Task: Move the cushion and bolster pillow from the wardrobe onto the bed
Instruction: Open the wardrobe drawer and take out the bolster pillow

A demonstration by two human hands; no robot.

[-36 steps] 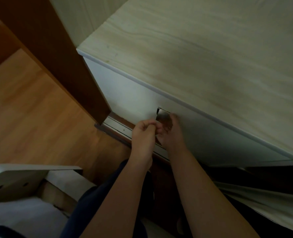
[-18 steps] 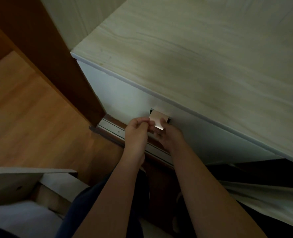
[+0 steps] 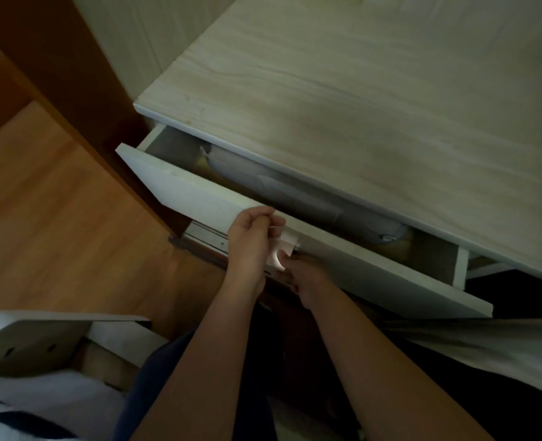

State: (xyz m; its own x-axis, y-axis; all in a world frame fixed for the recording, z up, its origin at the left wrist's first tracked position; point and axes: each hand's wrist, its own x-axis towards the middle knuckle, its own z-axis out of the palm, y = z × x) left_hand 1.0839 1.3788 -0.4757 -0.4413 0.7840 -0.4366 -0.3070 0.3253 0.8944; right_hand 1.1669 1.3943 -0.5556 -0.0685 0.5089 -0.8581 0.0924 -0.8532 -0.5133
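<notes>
A white drawer front [image 3: 180, 190] stands pulled partway out from under the pale wood wardrobe shelf [image 3: 358, 100]. Inside the gap lies a long grey bolster pillow [image 3: 295, 192], its far side hidden under the shelf. No cushion shows. My left hand [image 3: 252, 246] grips the drawer's small metal handle [image 3: 284, 249] from above with curled fingers. My right hand [image 3: 307, 278] holds the same handle from below, its fingers mostly hidden behind the drawer front.
A brown wardrobe panel [image 3: 72, 90] rises at the left above the orange wood floor [image 3: 47, 218]. A white bed frame corner [image 3: 40, 335] and striped bedding [image 3: 24, 409] sit at the lower left. Pale fabric [image 3: 485, 351] lies at the lower right.
The drawer was shut a second ago and has slid out toward me. Both hands moved back with the handle. The bolster pillow has come into sight.
</notes>
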